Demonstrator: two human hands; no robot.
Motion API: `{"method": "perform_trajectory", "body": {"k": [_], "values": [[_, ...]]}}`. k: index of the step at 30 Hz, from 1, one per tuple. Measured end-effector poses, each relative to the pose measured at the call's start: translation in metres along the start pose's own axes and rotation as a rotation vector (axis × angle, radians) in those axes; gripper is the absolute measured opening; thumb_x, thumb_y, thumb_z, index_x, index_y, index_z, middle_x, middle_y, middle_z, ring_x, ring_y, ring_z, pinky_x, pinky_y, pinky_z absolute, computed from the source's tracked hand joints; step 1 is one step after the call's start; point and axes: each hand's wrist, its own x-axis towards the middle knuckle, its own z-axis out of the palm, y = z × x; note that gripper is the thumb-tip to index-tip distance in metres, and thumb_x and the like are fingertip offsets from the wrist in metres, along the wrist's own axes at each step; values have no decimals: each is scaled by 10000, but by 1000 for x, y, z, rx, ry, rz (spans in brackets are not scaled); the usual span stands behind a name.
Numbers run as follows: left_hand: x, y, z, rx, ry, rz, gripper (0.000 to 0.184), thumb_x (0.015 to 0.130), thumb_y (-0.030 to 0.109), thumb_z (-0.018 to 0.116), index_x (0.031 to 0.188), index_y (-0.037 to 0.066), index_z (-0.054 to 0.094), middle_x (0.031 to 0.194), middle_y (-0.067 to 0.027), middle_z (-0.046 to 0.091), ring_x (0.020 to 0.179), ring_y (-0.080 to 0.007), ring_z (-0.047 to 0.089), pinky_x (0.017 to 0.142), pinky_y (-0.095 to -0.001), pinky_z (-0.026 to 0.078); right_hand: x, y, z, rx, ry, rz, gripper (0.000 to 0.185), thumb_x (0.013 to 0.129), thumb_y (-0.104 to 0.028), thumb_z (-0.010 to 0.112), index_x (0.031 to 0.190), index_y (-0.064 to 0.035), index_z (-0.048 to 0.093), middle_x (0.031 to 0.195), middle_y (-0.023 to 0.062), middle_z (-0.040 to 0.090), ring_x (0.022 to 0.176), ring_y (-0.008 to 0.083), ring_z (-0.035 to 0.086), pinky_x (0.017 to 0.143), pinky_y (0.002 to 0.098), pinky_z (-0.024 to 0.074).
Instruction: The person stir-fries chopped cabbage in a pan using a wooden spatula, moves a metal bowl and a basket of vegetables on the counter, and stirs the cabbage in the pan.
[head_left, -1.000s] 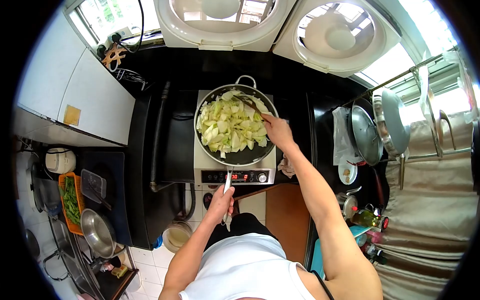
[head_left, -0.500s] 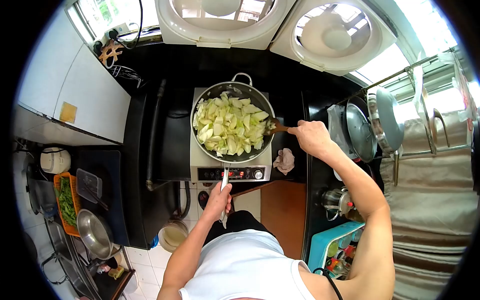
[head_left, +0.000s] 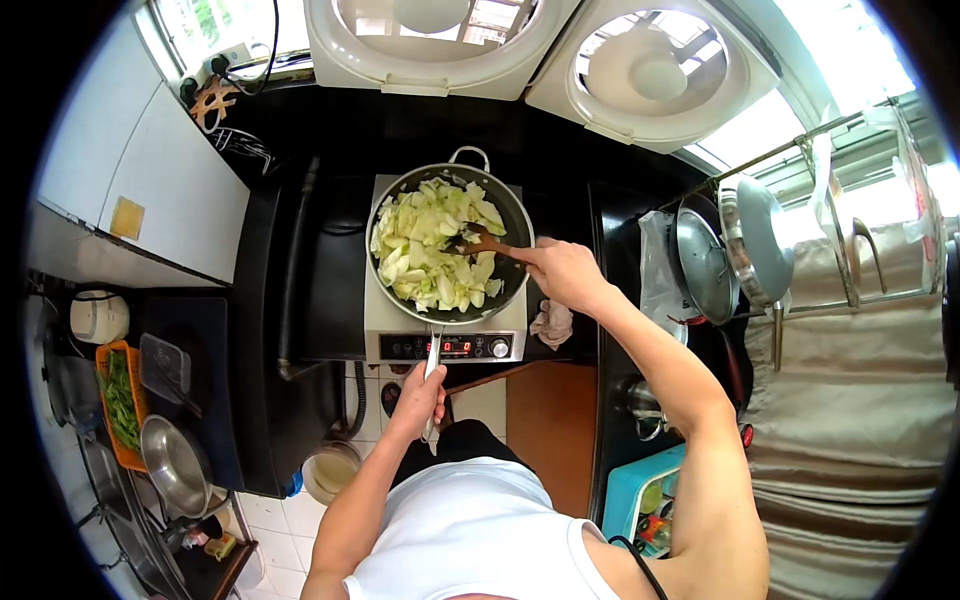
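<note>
A deep frying pan stands on a silver induction cooker with a lit red display. Chopped pale green cabbage fills the middle and left of the pan. My left hand is closed around the pan's metal handle. In my right hand is a brown wooden spatula, gripped by its handle over the pan's right rim. The spatula's blade is partly buried among the cabbage pieces.
A crumpled cloth lies right of the cooker. Lids and pans hang on a rack at right, above a turquoise crate. To the left are an orange basket of greens and a steel bowl.
My right hand has pushed the spatula leftward from the pan's right edge into the cabbage. The cabbage has shifted left, baring the pan's right side. My left hand keeps its hold.
</note>
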Motion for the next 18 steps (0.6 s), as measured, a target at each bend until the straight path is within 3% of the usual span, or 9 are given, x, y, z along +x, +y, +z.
{"method": "perform_trajectory", "body": {"k": [6, 10, 12, 18], "values": [[0, 1, -2, -24, -8, -2, 246, 1096, 328, 543, 1068, 87, 502, 681, 5, 503, 441, -107, 475, 385, -281, 403, -31, 31, -13, -92, -313, 109, 379, 894, -173, 617, 1230, -199, 790, 1039, 132, 784, 990, 337, 747, 867, 478, 600], [2, 0, -3, -29, -18, -2, 245, 1093, 320, 545, 1096, 78, 509, 683, 3, 510, 439, -105, 479, 380, -280, 409, -29, 0, 29, -105, -347, 145, 389, 919, -183, 599, 1264, -220, 776, 1109, 146, 772, 1016, 342, 744, 884, 487, 596], [1, 1, -1, -25, -19, 2, 245, 1093, 317, 544, 1104, 75, 508, 683, 2, 509, 438, -106, 477, 382, -283, 408, -17, -7, 68, 130, -122, 166, 363, 933, -190, 614, 1259, -198, 773, 1070, 158, 768, 1010, 367, 732, 889, 493, 589], [0, 2, -1, -17, -13, -9, 236, 1085, 327, 549, 1089, 93, 512, 705, -1, 509, 447, -116, 467, 400, -297, 408, -5, 4, 36, 175, -40, 97, 352, 934, -168, 630, 1257, -165, 769, 1044, 164, 757, 1008, 380, 719, 890, 495, 580]]}}
